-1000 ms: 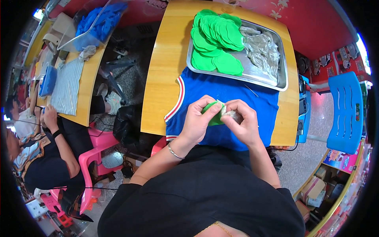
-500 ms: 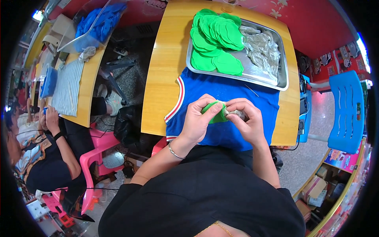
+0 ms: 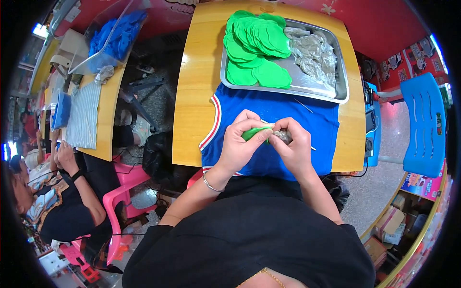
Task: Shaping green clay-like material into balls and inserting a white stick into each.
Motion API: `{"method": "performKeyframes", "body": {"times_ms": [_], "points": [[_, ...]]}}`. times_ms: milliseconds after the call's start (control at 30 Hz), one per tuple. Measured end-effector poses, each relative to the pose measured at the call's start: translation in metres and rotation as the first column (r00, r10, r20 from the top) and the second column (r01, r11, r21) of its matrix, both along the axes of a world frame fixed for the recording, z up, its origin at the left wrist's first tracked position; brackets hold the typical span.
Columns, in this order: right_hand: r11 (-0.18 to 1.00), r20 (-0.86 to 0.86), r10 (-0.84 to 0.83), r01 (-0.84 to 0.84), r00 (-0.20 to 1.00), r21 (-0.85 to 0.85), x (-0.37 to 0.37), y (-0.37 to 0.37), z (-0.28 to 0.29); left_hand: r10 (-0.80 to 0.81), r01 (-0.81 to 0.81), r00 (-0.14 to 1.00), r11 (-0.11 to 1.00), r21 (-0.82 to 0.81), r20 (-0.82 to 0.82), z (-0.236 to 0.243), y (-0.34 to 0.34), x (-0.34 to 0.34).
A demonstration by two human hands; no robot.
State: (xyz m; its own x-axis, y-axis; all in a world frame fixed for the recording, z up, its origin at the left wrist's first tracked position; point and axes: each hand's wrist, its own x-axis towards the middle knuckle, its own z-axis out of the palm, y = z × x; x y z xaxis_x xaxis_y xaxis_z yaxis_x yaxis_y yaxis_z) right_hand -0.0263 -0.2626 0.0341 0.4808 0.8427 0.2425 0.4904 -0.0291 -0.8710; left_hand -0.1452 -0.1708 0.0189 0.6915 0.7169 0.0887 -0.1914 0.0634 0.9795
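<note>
In front of me, my left hand (image 3: 241, 144) and my right hand (image 3: 294, 146) meet over a blue garment (image 3: 283, 103) with striped trim. Fingers and thumb of the left are closed on a green cloth piece (image 3: 250, 133), folded and mostly covered. The right fingertips pinch its edge beside the left thumb. Under the right fingers shows a small crinkled, greyish see-through bundle (image 3: 284, 136); its contents cannot be made out. A thin pale stick (image 3: 313, 148) pokes out near the right hand. Farther off, a thin needle-like rod (image 3: 303, 105) lies on the garment.
A metal tray (image 3: 269, 90) holds stacked green cloth pieces (image 3: 261, 36) and crinkled clear bags (image 3: 312, 55) on the wooden table (image 3: 192, 120). To the right stands a blue chair (image 3: 425, 125). At left, another person's hand (image 3: 66, 158) is by a second table with a blue-filled bin (image 3: 103, 53).
My hands have drawn closer together, and the green cloth piece is more folded and covered. A pale stick now shows beside the right hand. The view has shifted slightly.
</note>
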Motion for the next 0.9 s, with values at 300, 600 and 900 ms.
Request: {"method": "performKeyframes", "body": {"times_ms": [300,600,900], "points": [[0.989,-0.103,0.062,-0.075,0.993,-0.129,0.002,-0.001,-0.005,-0.148,0.153,0.987,0.984,0.088,-0.057,-0.001,0.003,-0.005],[0.980,-0.275,0.048,-0.098,0.960,-0.172,0.009,-0.003,-0.003,-0.091,0.095,0.996,0.956,-0.276,0.027,-0.010,-0.007,-0.007],[0.985,-0.234,0.060,-0.096,0.970,-0.142,0.011,-0.005,-0.012,-0.112,0.102,0.994,0.941,-0.322,-0.015,-0.010,-0.007,-0.007]]}}
